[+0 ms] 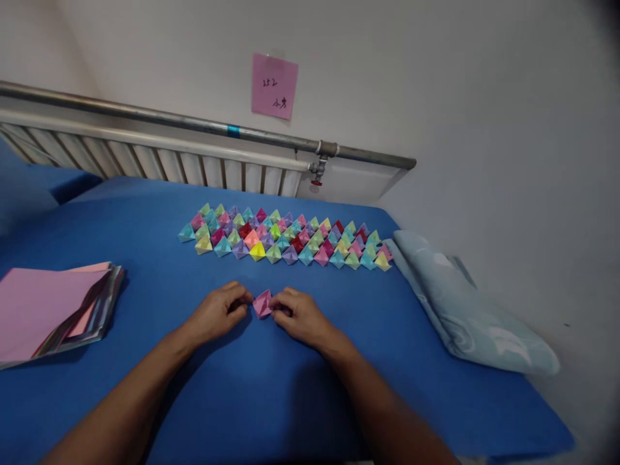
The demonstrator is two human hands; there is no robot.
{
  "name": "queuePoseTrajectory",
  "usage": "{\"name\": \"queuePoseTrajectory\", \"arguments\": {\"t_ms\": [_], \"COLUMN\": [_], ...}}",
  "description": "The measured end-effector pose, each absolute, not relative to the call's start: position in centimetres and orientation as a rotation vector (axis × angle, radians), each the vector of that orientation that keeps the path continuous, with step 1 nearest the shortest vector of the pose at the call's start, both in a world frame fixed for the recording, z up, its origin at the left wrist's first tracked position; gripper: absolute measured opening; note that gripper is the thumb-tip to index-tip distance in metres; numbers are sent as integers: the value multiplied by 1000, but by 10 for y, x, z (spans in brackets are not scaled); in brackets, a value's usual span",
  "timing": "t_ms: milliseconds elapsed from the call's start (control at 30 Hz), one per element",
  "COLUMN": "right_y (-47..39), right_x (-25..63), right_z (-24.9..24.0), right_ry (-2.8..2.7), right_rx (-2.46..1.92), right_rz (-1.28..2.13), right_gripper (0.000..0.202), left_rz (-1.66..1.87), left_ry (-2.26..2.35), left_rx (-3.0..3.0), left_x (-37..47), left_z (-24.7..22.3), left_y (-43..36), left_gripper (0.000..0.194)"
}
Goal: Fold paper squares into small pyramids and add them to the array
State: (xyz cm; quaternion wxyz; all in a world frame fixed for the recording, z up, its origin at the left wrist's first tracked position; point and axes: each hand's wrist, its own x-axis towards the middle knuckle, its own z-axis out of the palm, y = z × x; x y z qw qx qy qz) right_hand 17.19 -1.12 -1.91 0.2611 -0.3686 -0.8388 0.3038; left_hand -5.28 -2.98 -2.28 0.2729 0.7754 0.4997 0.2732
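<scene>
A small pink folded paper boat [262, 304] is between my two hands, just above or on the blue surface. My left hand [223, 311] pinches at its left corner, thumb and forefinger close together. On the opposite side, the thumb and fingers of my right hand [299, 314] grip the right corner. The boat's pointed middle and open folds face up. Beyond my hands, several rows of folded paper boats [274, 252] in yellow, green, blue, purple, pink and red stand side by side.
A stack of coloured paper sheets [48, 303], pink on top, lies at the left. Folded light-blue patterned fabric [465, 303] rests along the right edge by the wall. Behind the blue surface [232, 400] are a radiator [194, 169], a metal pipe [159, 116] and a pink note [274, 87].
</scene>
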Motion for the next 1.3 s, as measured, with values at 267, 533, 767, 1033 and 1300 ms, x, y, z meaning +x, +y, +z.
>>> {"name": "queuePoseTrajectory", "arguments": {"t_ms": [267, 533, 767, 1033, 1300], "right_y": [-17, -5, -1, -5, -18], "right_x": [167, 169, 171, 173, 166], "right_z": [-19, -26, -28, -22, -14], "right_ry": [-2474, -2040, -2047, -2093, -2276], "right_rx": [-1030, -1186, -1175, -1145, -975], "right_rz": [632, 704, 668, 794, 892], "right_gripper": [21, 18, 17, 13, 9], "left_rz": [502, 621, 791, 861, 830], "left_ry": [1371, 1552, 1699, 1603, 1264], "left_rx": [2271, 2143, 2062, 1955, 2044], "left_x": [-43, -30, -16, -29, -19], "left_z": [-20, -14, -16, -22, -24], "left_y": [-34, -38, -36, -19, -1], "left_gripper": [25, 30, 26, 30, 28]}}
